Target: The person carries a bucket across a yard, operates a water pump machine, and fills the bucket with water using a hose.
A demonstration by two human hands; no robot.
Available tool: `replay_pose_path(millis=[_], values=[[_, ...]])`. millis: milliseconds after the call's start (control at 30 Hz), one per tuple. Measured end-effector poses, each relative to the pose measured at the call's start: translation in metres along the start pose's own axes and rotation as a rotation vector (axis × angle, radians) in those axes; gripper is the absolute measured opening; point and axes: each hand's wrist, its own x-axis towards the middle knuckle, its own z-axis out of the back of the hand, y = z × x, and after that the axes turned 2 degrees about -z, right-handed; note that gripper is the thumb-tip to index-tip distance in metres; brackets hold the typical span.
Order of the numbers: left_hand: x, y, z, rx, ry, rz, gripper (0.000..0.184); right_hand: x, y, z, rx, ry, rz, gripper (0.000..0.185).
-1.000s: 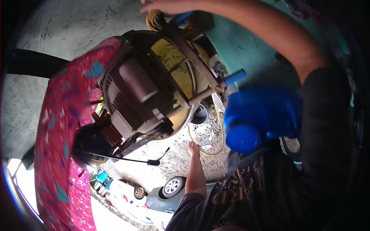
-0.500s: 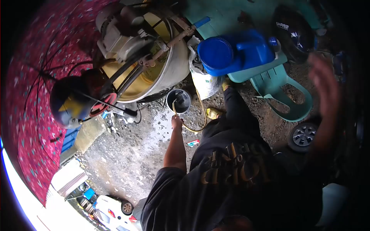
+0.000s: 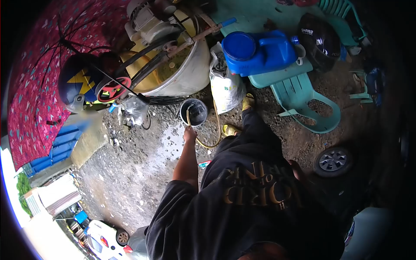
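My left hand [image 3: 190,133] is closed round a yellowish hose [image 3: 219,130], just below a dark bucket [image 3: 200,113]. The hose's end reaches into the bucket, and the rest loops to the right and up beside a white sack [image 3: 229,93]. Low at my right side, my right hand [image 3: 295,168] shows only in part against dark clothing; its fingers cannot be made out. A small red and white packet [image 3: 204,164] lies on the ground beside my shirt.
A large drum [image 3: 193,71] with a motor [image 3: 149,24] stands at upper left, near a pink umbrella [image 3: 32,108] and a helmet [image 3: 78,82]. A blue jug [image 3: 271,52] rests on a green table [image 3: 303,67]. A green chair [image 3: 327,125] and a wheel [image 3: 333,162] are right.
My right hand has come down from the machine's frame, past the right side, to my body. The view has shifted down towards the ground. My left hand still grips the hose.
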Motion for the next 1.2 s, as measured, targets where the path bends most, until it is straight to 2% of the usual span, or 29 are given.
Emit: replay_pose_path(millis=[33, 67, 100, 167, 200, 233, 333, 367, 400, 467, 500, 667, 767, 867, 900, 933, 1000, 1067, 1100, 1200], values=[[-0.003, 0.000, 0.002, 0.140, -0.020, -0.123, 0.031, 0.004, -0.007, 0.004, -0.005, 0.006, -0.021, 0.021], [-0.006, -0.002, 0.000, 0.019, 0.036, 0.030, 0.032, 0.011, -0.012, 0.014, -0.145, -0.014, 0.046, 0.022], [-0.032, -0.040, 0.012, -0.093, 0.074, 0.189, 0.032, 0.020, -0.014, 0.023, -0.284, -0.032, 0.112, 0.022], [-0.018, -0.011, -0.002, 0.016, 0.014, 0.046, 0.033, -0.027, 0.118, 0.055, 0.242, -0.074, -0.310, 0.027], [-0.013, 0.001, -0.009, 0.069, -0.019, -0.022, 0.033, -0.022, 0.138, 0.064, 0.240, -0.098, -0.253, 0.029], [-0.025, -0.014, -0.003, 0.100, 0.005, 0.041, 0.033, -0.018, 0.148, 0.070, 0.236, -0.119, -0.199, 0.031], [-0.024, 0.001, -0.011, 0.078, 0.037, 0.007, 0.032, -0.022, 0.192, 0.085, 0.139, -0.155, -0.089, 0.035], [-0.026, 0.015, -0.013, 0.484, -0.041, -0.393, 0.033, -0.021, 0.200, 0.087, 0.095, -0.163, -0.059, 0.036], [-0.020, 0.023, -0.019, 0.344, -0.053, -0.279, 0.034, -0.021, 0.208, 0.088, 0.093, -0.155, -0.060, 0.036], [-0.025, 0.020, -0.016, 0.335, -0.002, -0.194, 0.036, -0.013, 0.210, 0.087, 0.086, -0.134, -0.066, 0.037], [-0.042, -0.004, -0.006, 0.213, -0.040, -0.078, 0.035, -0.009, 0.206, 0.085, 0.080, -0.120, -0.062, 0.036], [-0.061, -0.015, 0.006, 0.147, -0.067, -0.059, 0.030, 0.003, 0.145, 0.072, 0.119, 0.006, -0.083, 0.034], [-0.066, -0.016, 0.010, 0.148, -0.060, -0.084, 0.030, -0.008, 0.129, 0.063, 0.058, -0.024, -0.217, 0.032], [-0.070, -0.016, 0.013, 0.155, -0.048, -0.090, 0.031, -0.005, 0.118, 0.060, 0.051, 0.011, -0.239, 0.032], [-0.070, -0.017, 0.013, 0.155, -0.046, -0.091, 0.032, -0.004, 0.115, 0.061, -0.032, 0.009, -0.165, 0.032], [-0.066, -0.012, 0.010, 0.174, -0.048, -0.144, 0.033, -0.006, 0.117, 0.062, -0.115, 0.007, -0.091, 0.031], [-0.055, 0.006, 0.001, 0.211, -0.053, -0.248, 0.035, -0.004, 0.122, 0.063, -0.082, 0.005, -0.090, 0.032], [-0.065, -0.009, 0.006, 0.186, -0.010, -0.118, 0.037, 0.002, 0.135, 0.065, 0.147, 0.010, -0.244, 0.032], [-0.069, -0.020, 0.010, 0.171, 0.008, -0.054, 0.039, 0.004, 0.141, 0.065, 0.130, -0.018, -0.219, 0.032], [-0.068, -0.024, 0.007, 0.146, 0.011, -0.036, 0.041, -0.004, 0.171, 0.066, 0.101, -0.075, -0.165, 0.033]])
